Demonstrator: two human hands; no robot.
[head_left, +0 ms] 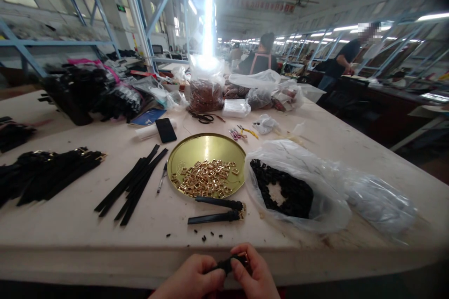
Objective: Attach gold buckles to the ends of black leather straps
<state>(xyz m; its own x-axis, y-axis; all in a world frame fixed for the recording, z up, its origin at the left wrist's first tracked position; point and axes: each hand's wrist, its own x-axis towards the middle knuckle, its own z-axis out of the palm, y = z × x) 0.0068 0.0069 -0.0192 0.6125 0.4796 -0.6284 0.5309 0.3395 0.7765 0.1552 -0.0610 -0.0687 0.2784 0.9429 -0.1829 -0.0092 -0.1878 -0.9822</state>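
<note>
A: Item one?
B: Narrow black leather strap with gold buckle [234,261], below the table's near edge, pinched by left hand [192,279] and right hand [253,274], both closed on it.

A: Stock nearby?
B: Round brass-coloured tray [185,149] of small gold metal buckles [206,178]; two finished black straps [217,210] just beyond; clear plastic bag of small black loops [280,191].

A: Risk?
B: Likely the buckle slipping from the fingertips; held off the pale worktable [63,238], it would drop to the floor.

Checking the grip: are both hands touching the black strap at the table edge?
Touching. The head view shows the left hand and right hand pinching the black strap between their fingers.
</note>
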